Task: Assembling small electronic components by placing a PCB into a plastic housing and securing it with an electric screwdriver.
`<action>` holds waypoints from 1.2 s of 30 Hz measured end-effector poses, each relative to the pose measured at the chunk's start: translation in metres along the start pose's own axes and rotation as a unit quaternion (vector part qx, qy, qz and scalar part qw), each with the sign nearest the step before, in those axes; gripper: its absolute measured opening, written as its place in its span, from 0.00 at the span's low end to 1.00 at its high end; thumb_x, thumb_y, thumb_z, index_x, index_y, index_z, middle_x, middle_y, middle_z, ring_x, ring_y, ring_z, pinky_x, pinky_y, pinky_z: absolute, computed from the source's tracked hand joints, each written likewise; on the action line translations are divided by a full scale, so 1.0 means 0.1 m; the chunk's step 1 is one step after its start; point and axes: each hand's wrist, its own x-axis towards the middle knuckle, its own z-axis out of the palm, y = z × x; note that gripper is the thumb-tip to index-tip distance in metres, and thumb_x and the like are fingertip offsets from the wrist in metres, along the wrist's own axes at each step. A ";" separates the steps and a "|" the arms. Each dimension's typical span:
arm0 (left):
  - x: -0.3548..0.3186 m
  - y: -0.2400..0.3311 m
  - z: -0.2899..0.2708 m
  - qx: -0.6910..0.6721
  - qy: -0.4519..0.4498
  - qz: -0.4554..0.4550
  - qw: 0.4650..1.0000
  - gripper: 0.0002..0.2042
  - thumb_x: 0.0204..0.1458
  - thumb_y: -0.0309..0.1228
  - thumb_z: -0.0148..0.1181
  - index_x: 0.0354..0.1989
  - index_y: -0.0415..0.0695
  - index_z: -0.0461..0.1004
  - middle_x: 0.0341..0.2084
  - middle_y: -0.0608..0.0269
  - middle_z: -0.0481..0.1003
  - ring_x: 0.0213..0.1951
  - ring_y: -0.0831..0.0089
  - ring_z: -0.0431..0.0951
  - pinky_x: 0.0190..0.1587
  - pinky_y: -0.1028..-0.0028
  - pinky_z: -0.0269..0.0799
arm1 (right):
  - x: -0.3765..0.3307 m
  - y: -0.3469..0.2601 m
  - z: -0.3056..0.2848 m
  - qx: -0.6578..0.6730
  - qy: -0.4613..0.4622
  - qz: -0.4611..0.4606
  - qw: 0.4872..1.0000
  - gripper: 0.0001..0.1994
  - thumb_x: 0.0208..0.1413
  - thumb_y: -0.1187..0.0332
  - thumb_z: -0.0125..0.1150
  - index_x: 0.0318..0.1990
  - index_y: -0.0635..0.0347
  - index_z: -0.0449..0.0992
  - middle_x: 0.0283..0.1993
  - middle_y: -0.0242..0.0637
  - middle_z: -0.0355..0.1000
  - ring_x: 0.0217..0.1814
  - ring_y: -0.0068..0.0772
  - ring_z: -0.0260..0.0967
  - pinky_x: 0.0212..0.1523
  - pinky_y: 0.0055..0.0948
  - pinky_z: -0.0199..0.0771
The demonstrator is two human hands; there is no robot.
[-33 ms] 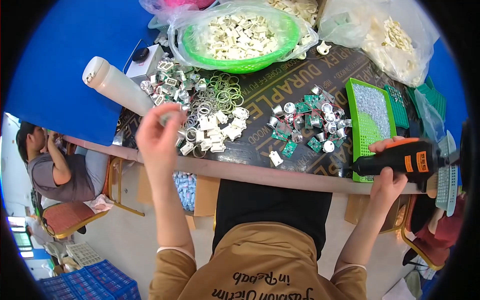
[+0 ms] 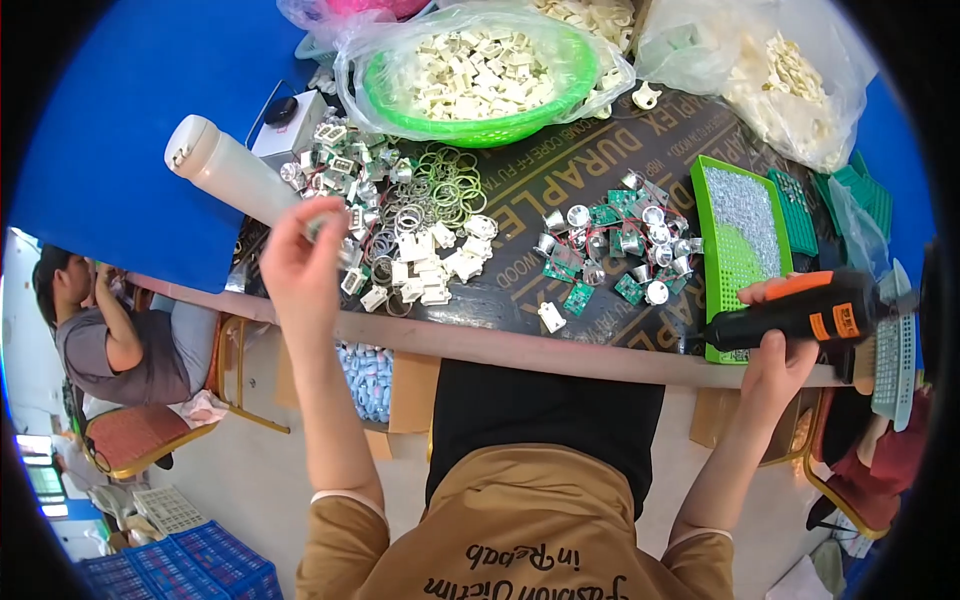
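My left hand (image 2: pixel 303 262) is raised over the left part of the table, its fingers pinched round a small pale and greenish thing that is blurred and mostly hidden. Just beyond it lies a heap of white housings with silvery lamp cups (image 2: pixel 345 165). My right hand (image 2: pixel 778 365) grips a black and orange electric screwdriver (image 2: pixel 800 310), held sideways with its nose pointing left over the near end of a green tray (image 2: pixel 735 250) of small silvery parts. Between my hands lie green circuit boards with reflector cups (image 2: pixel 625 240), joined by red wires. Loose white plastic parts (image 2: pixel 425 268) are nearer my left hand.
A green basket (image 2: pixel 480 130) of white parts stands at the back, beside plastic bags (image 2: pixel 800 85). A white bottle (image 2: pixel 225 165) leans at the left. Metal rings (image 2: pixel 450 185) lie mid-table. Other people sit left (image 2: pixel 135 325) and right. Below the edge stands a box of blue pieces (image 2: pixel 367 385).
My left hand has shifted slightly left and toward me, and the small thing in its fingers has moved with it. The right hand and screwdriver have hardly moved.
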 end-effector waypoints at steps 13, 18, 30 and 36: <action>0.95 -0.72 -0.16 0.455 -0.006 0.339 0.823 0.07 0.45 0.22 0.51 0.33 0.40 0.73 0.36 0.56 0.72 0.43 0.58 0.70 0.46 0.65 0.63 | -0.17 0.15 -0.08 -0.081 0.116 -0.039 0.989 0.30 0.47 0.82 0.51 0.58 0.62 0.47 0.54 0.50 0.58 0.52 0.42 0.62 0.53 0.36 0.62; 0.38 -0.16 0.21 0.340 -0.106 0.274 0.893 0.06 0.44 0.22 0.53 0.32 0.41 0.73 0.32 0.57 0.72 0.40 0.60 0.69 0.46 0.65 0.62 | -0.20 0.19 -0.10 -0.096 0.111 -0.051 0.988 0.31 0.47 0.82 0.52 0.59 0.61 0.47 0.54 0.48 0.57 0.53 0.44 0.62 0.52 0.37 0.63; 0.28 0.00 0.77 0.312 -0.468 0.253 0.787 0.11 0.41 0.20 0.51 0.35 0.43 0.75 0.28 0.62 0.73 0.40 0.65 0.68 0.46 0.68 0.60 | -0.45 0.14 -0.12 -0.283 0.114 -0.322 0.896 0.16 0.45 0.81 0.54 0.43 0.63 0.62 0.47 0.43 0.60 0.42 0.34 0.63 0.43 0.32 0.66; 0.30 -0.10 0.78 0.257 -0.482 0.256 0.797 0.06 0.40 0.20 0.53 0.28 0.42 0.74 0.26 0.61 0.72 0.36 0.62 0.69 0.42 0.67 0.64 | -0.41 0.20 0.66 -0.292 -0.236 -0.141 0.916 0.13 0.36 0.83 0.54 0.33 0.61 0.71 0.30 0.41 0.66 0.31 0.40 0.64 0.29 0.32 0.66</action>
